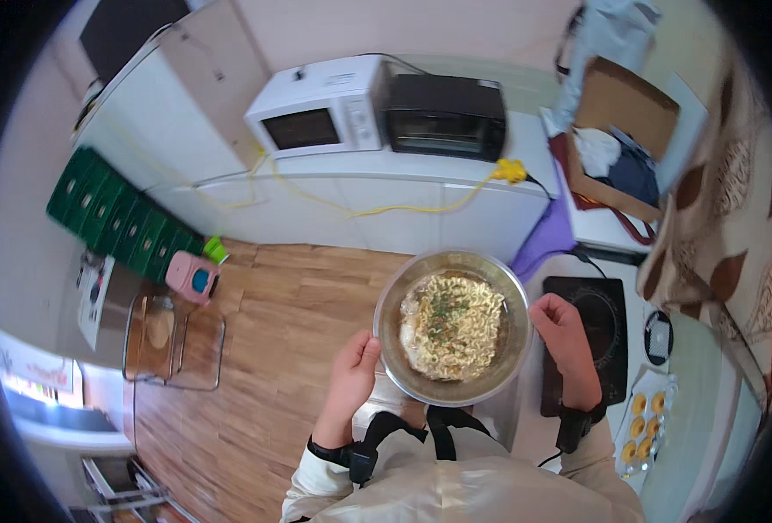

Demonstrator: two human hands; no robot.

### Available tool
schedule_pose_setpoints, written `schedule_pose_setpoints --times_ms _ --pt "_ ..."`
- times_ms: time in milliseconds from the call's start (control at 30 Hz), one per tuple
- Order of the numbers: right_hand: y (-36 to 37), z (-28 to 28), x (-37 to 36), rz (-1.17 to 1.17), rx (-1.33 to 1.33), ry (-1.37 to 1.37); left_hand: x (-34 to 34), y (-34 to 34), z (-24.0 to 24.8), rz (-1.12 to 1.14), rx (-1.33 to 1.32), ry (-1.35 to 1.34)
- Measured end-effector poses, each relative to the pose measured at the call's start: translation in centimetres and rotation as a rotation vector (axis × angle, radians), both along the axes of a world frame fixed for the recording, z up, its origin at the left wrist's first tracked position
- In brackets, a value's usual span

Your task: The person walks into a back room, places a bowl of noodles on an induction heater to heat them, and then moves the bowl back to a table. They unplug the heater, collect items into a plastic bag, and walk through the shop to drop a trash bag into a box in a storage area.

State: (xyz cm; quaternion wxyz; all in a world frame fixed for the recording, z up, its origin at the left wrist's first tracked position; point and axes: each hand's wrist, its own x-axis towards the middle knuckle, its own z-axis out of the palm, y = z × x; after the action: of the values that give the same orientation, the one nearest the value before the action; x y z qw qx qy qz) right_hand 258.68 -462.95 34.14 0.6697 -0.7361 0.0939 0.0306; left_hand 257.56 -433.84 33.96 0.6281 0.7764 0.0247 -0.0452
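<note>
A round, shiny metal pot (387,349) is in front of my body, with the floor seen behind its left side. Wavy noodles (469,327) lie in it in a brownish broth, with dark green flakes on top and a pale, whitish mass along the left. My left hand (353,373) is closed on the left side of the pot, thumb up. At the right side, my right hand (564,329) is closed with its fingers curled at the rim. Any handles are hidden by my hands. Right beside the pot, partly under my right forearm, lies a black flat cooktop (608,336).
A tray of yellow ring-shaped pieces (639,427) and a round black device (658,337) stand right of the cooktop. A white microwave (316,109), a black toaster oven (445,118) and an open cardboard box (621,113) are farther back. A yellow cord (403,209) hangs along the cabinet.
</note>
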Motion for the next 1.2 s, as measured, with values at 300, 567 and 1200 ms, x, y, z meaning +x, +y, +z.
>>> schedule_pose_setpoints --times_ms 300,567,1200 --pt "23.4 1.5 -0.5 0.349 0.108 0.041 -11.3 20.3 1.4 0.396 0.088 0.046" --pt "44.2 0.8 -4.2 0.747 0.129 0.112 -23.3 36.2 3.5 0.782 0.268 0.095" --pt "91.7 -0.7 -10.1 1.386 0.070 0.149 -38.4 68.1 0.4 1.327 0.152 0.185"
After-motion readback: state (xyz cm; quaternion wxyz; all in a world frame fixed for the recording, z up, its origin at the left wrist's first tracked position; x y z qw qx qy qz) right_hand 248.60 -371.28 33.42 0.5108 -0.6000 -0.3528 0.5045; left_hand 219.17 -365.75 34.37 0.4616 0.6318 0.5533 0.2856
